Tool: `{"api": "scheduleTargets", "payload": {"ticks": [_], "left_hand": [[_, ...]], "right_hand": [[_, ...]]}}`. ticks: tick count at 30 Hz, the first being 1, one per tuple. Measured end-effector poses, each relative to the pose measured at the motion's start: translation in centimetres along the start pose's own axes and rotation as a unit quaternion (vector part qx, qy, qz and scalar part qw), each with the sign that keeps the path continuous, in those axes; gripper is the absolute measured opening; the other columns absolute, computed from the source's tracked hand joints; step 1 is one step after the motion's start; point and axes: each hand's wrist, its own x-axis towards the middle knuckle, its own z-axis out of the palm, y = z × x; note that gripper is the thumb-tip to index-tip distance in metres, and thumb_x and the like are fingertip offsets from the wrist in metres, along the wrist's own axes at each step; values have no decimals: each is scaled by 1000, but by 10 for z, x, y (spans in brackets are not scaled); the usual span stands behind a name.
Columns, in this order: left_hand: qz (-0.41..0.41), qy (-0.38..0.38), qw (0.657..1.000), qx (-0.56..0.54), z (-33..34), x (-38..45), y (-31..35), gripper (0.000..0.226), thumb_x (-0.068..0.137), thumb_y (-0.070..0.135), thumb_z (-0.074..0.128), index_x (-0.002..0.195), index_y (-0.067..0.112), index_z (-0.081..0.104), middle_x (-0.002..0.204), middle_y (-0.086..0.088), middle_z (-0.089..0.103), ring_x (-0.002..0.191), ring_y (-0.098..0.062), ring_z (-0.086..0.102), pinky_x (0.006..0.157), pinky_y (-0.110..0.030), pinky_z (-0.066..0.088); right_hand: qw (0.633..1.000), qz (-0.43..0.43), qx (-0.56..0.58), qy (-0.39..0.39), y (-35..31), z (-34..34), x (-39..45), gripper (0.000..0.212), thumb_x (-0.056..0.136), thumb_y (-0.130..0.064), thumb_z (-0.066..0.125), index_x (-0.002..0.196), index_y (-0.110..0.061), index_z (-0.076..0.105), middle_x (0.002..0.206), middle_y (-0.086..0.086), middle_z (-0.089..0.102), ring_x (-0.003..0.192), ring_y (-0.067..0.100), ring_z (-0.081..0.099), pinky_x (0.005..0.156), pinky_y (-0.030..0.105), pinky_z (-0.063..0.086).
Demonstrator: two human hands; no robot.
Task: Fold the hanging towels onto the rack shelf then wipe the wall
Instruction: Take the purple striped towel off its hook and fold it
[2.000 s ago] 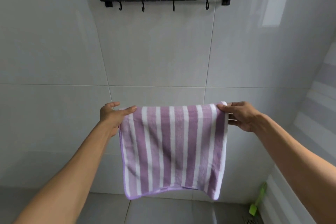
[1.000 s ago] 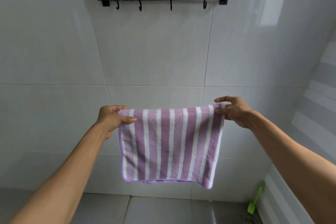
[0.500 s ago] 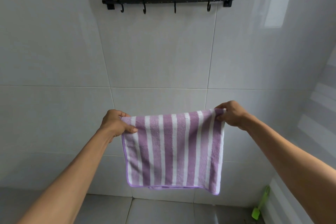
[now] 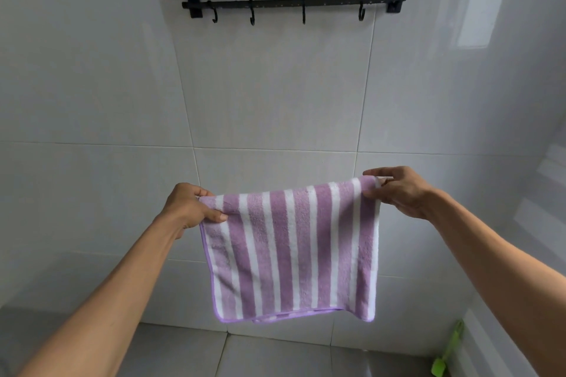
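Towel (image 4: 294,248) is pinched at its top corners by left hand (image 4: 190,208) and right hand (image 4: 401,193); it hangs below both, well under the rack (image 4: 294,4).

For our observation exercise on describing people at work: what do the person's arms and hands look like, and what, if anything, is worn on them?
Both forearms are bare as far as the picture shows: no sleeves, gloves or watch. The left hand and right hand show no rings or bracelets on the sides in view, and the one thumbnail that faces the camera is short and unpainted.
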Motion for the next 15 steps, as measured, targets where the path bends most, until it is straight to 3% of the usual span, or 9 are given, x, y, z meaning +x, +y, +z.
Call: {"api": "scheduleTargets", "payload": {"ticks": [3,5,7,9,10,12,15], "left_hand": [[-10,-27,998,49,-4,1,-1,48,45,0,98,85,4,72,87,-12,73,85,-26,69,87,-40,59],[18,-37,997,65,-14,2,8,37,51,6,98,78,4,73,81,-10,72,78,-24,65,80,-37,57],[83,-32,996,13,-29,2,23,41,52,16,99,80,6,72,78,-7,67,74,-21,60,72,-29,50],[114,-79,985,-98,-35,-1,25,65,43,25,98,99,5,71,93,-10,75,86,-23,71,79,-34,57],[103,-105,981,-130,-31,-7,19,78,37,28,99,107,4,71,102,-12,76,95,-26,73,85,-41,59],[41,-128,981,-138,-12,-24,-3,96,25,39,102,109,2,73,106,-14,76,98,-29,74,89,-48,58],[-16,-98,979,-176,2,-32,-16,106,15,52,99,103,0,73,98,-18,77,87,-32,76,78,-45,61]], "right_hand": [[983,-12,-184,18,1,2,2,35,81,15,73,112,-2,71,88,15,68,77,24,62,74,28,53],[973,-18,-227,22,-5,3,7,20,87,6,70,103,-6,72,87,14,67,81,24,58,74,32,49],[985,-34,-171,7,-19,-1,10,13,93,-3,67,105,-7,71,99,12,68,94,22,57,84,37,44],[999,-37,-13,-24,-28,-6,8,17,95,-15,66,112,-10,69,106,6,71,100,19,61,93,41,42],[998,-30,48,-38,-27,-5,8,25,91,-21,70,113,-10,68,107,7,73,98,20,65,94,42,46],[998,-8,44,-38,-11,6,1,42,78,-25,78,113,-4,69,109,14,74,91,24,69,92,43,52],[999,-18,38,23,5,15,7,37,87,-20,75,116,3,69,100,14,74,81,23,69,76,35,59]]}}
